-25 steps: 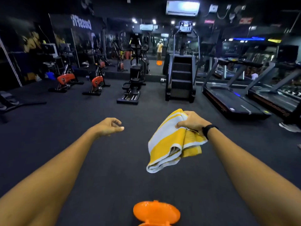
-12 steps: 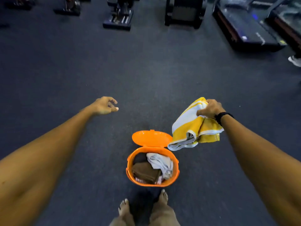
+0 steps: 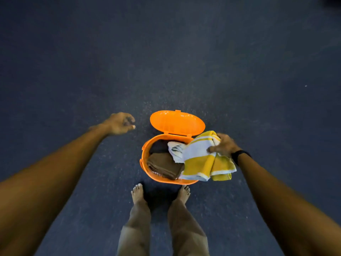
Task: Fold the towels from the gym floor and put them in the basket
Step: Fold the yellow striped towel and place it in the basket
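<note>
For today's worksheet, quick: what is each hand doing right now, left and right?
Left hand: loosely curled, holding nothing, beside the orange basket.
Right hand: gripping the folded yellow-and-white towel over the basket.

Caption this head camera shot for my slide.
Right hand holds a striped towel over the open basket.

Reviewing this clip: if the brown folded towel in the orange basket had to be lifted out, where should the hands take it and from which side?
Probably from above, by the brown towel's near-left folded edge by the basket rim. It lies flat, and its right part sits under the white towel and the striped towel held by the right hand.
</note>
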Action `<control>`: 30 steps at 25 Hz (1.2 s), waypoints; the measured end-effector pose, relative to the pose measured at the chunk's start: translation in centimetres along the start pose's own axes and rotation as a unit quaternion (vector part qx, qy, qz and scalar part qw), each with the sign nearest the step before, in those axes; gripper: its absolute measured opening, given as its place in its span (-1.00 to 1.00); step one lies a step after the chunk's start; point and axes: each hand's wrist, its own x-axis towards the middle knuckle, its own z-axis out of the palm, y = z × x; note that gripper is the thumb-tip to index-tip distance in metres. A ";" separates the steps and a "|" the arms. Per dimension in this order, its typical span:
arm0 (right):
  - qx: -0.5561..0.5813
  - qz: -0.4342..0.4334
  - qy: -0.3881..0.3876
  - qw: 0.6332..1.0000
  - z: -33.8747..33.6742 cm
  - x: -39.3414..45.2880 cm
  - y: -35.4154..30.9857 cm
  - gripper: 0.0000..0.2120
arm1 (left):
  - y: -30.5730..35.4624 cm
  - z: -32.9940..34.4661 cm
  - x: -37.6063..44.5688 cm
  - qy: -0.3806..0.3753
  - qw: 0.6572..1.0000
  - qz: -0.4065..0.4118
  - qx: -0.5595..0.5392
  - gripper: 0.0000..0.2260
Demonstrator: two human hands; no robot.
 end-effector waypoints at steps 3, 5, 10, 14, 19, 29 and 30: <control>0.012 0.020 -0.059 0.998 3.9 6.7 3.4 -0.36 | -3.8 5.8 6.5 -0.040 0.999 -0.003 0.008 -0.76; -0.072 0.043 -0.064 0.994 7.2 10.4 5.9 -0.25 | -6.0 9.8 10.1 -0.047 0.999 -0.004 0.020 -0.73; -0.193 -0.021 -0.081 0.978 17.5 18.4 11.2 -0.08 | -8.5 22.2 18.4 -0.073 0.982 0.097 0.147 -0.49; -0.288 -0.160 -0.003 0.944 23.8 20.7 12.0 0.08 | -8.9 29.4 22.8 -0.059 0.905 0.244 0.343 -0.14; -0.336 -0.194 0.100 0.916 29.4 23.3 15.9 0.25 | -11.4 37.5 24.2 -0.040 0.838 0.348 0.417 0.11; -0.305 -0.204 0.125 0.922 35.9 32.5 21.9 0.33 | -17.4 44.5 32.3 0.007 0.871 0.263 0.415 0.41; -0.305 -0.206 0.126 0.921 36.2 33.1 22.2 0.33 | -17.6 44.8 32.8 0.009 0.870 0.267 0.414 0.41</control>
